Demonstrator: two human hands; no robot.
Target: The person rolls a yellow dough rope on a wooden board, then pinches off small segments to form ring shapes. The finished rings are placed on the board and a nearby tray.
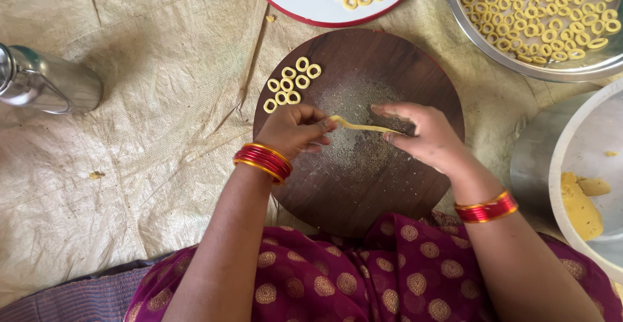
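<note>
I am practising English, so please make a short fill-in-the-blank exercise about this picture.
1. Both hands hold a thin strip of ____ dough.
2. The small dough rings lie on a round ____ board.
3. The left hand and right hand each wear red ____ at the wrist.

Missing words: yellow; wooden; bangles

board near half (363, 185) bare | dough rings (292, 83) block its far left | steel tray (538, 69), white bowl (571, 140) crowd right | steel bottle (48, 85) far left, cloth (149, 166) between open
</note>
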